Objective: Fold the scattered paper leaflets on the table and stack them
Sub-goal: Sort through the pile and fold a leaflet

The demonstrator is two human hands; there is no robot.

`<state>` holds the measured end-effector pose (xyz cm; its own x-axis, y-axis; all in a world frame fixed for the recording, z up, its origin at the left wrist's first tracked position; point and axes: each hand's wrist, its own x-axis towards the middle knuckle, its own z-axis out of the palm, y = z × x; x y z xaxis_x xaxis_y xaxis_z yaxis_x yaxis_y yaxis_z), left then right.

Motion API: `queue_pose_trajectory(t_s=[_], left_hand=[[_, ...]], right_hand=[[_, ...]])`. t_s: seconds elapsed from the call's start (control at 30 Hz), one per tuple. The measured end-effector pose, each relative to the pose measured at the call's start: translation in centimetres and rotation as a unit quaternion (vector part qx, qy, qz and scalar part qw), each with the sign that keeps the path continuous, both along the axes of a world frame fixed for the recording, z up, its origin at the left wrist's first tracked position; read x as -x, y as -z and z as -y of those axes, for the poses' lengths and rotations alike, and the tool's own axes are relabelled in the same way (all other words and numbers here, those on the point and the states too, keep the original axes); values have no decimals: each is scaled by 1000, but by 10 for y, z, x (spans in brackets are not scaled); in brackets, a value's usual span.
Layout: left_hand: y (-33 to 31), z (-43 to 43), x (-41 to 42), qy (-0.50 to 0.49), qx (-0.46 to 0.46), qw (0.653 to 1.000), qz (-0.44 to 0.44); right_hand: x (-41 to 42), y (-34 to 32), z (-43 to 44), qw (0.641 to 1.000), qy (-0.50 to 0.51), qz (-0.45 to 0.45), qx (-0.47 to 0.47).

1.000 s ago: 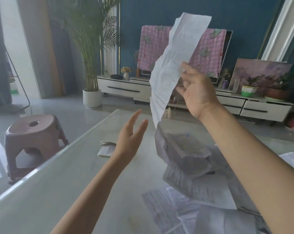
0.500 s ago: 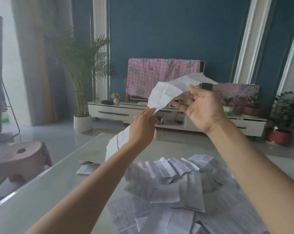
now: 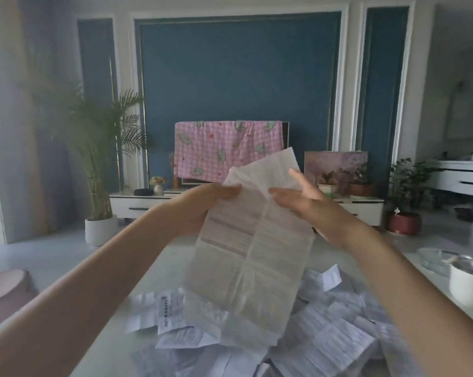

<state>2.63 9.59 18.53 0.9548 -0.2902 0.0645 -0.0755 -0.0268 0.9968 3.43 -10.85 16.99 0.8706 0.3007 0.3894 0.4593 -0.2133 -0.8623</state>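
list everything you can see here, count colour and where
held leaflet: 1, white, raised at centre
loose leaflets: many, white, heaped on table
table: 1, pale, below
stool: 1, pinkish, lower left
palm in pot: 1, green, white pot, left floor
cloth: 1, pink checked, draped at far wall
lidded pot: 1, white, right edge of view
left hand: 1, grips leaflet's top left
right hand: 1, at leaflet's right edge, grip unclear

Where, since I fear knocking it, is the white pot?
Head view, far right: the pot stands on the table beside a glass dish, right of the leaflet pile.
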Motion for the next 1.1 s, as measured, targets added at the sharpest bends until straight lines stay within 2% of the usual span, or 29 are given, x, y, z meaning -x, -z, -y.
queue_pose_trajectory(t_s=[0.17,0.3,0.43,0.5,0.6,0.7,0.73,0.8,0.9,1.0,1.1], left_hand=[[3,-6,1,-20,41,998,-32],[11,-8,-1,-19,44,998,-46],[18,-5,-1,-28,41,997,-62],[19,-5,-1,-21,43,997,-54],[20,-11,-1,-40,57,997,-30],[27,-26,-6,-183,-57,972,136],[30,-32,-6,-183,-92,960,191],[36,-38,1,-105,-138,957,233],[40,-36,1,7,-180,956,233],[43,-35,3,79,-129,975,164],[52,-34,6,124,-99,983,96]], right_hand=[[19,7,3,996,-38,36,78],[20,7,0,986,-23,62,155],[19,9,-12,949,9,135,283],[15,9,-15,935,39,174,308],[10,3,-11,943,39,169,283],[4,-7,0,955,-1,115,274],[3,-10,3,958,-19,100,268],[0,-15,7,966,-46,64,245],[-5,-22,10,976,-68,23,206],[-10,-27,13,983,-93,-27,153],[-11,-27,17,988,-124,-80,56]])
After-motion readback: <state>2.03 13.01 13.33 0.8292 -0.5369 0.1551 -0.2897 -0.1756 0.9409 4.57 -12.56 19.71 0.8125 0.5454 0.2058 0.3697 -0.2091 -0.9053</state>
